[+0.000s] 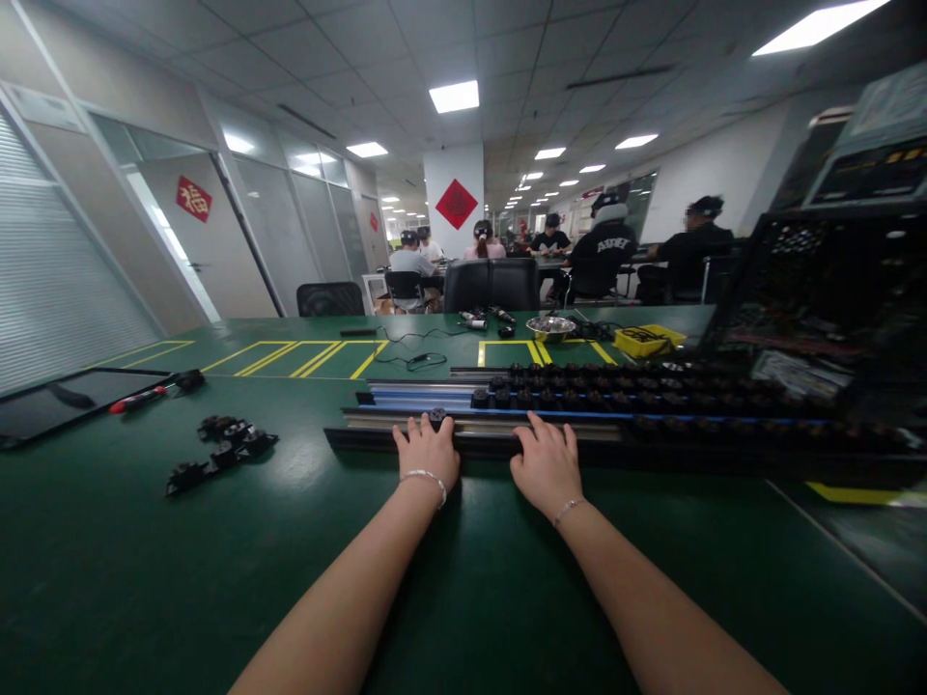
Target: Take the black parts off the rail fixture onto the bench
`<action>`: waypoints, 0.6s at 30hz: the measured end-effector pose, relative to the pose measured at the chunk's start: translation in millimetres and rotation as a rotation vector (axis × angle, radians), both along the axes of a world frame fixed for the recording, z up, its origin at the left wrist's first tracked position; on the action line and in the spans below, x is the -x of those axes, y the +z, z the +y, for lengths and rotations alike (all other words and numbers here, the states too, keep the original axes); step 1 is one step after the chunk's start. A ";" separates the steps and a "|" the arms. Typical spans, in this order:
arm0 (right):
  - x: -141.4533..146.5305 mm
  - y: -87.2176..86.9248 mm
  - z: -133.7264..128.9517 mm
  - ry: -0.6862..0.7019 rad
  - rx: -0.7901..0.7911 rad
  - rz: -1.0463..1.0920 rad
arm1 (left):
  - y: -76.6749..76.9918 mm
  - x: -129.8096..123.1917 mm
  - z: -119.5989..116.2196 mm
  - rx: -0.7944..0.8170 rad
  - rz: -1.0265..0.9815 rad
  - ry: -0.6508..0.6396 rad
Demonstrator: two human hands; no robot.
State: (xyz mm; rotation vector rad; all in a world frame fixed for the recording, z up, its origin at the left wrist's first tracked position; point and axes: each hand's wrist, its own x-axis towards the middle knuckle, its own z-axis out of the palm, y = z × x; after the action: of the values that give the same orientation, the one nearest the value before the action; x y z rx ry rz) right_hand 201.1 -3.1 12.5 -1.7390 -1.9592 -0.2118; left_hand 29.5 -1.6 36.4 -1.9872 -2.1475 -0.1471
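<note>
My left hand (427, 454) rests over the near long black rail (492, 446), towards its left end. Its fingers close about a small round-topped black part (437, 416) that sits at the rail's channel. My right hand (548, 465) lies farther right along the same rail, fingers apart, fingertips at the channel and no part seen in it. Just behind is a rail with a blue strip (427, 396), which carries a row of similar black parts (572, 398). The undersides of both hands' fingers are hidden.
Several loose black parts (224, 449) lie at left, near a red-handled tool (137, 399) and a flat dark panel (65, 401). Behind the rails are a metal bowl (551, 328), a yellow tray (647, 340) and cables (424, 361). An open black case (818, 280) stands at right. People sit beyond.
</note>
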 end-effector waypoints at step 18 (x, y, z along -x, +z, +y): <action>-0.7 -0.6 0.4 0.006 -0.007 -0.009 | 3.6 9.2 1.8 0.007 0.034 0.069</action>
State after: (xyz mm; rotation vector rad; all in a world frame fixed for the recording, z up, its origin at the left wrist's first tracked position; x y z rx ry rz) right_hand 201.8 -2.7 11.9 -1.7310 -1.9670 -0.2238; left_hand 20.3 0.2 40.1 -1.9024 -2.1953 -0.0943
